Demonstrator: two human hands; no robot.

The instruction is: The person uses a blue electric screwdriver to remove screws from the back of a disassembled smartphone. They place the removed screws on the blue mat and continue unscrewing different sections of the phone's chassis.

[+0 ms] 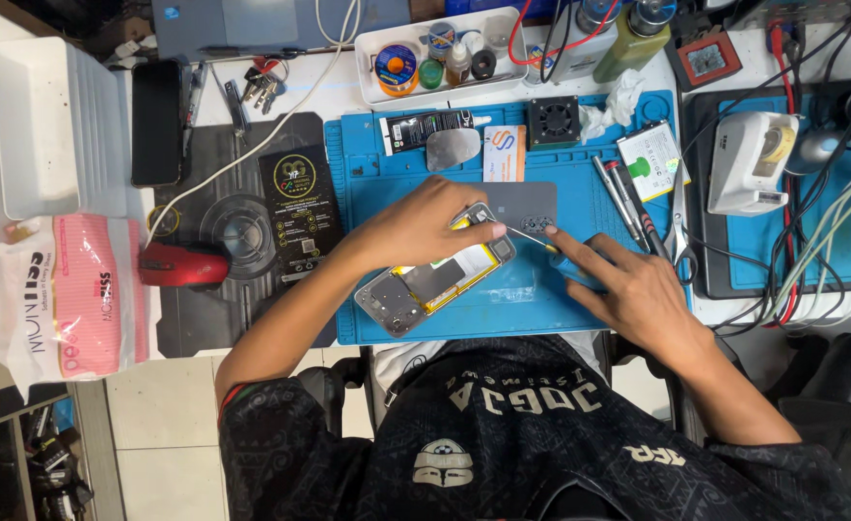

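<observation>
Your left hand (425, 227) pins the opened grey smartphone with its yellow-edged battery (435, 282) flat on the blue silicone work mat (541, 299) mid-tabletop, fingers pressed down on its top end, so your right hand (628, 285), fingers closed on a thin metal tool (527, 236), works steadily.

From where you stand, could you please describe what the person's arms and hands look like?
Both hands, left hand and right hand, are bare: no gloves, rings or watch visible. The forearms are uncovered. A black short-sleeved shirt with a pale pattern and light lettering covers the upper arms.
</observation>
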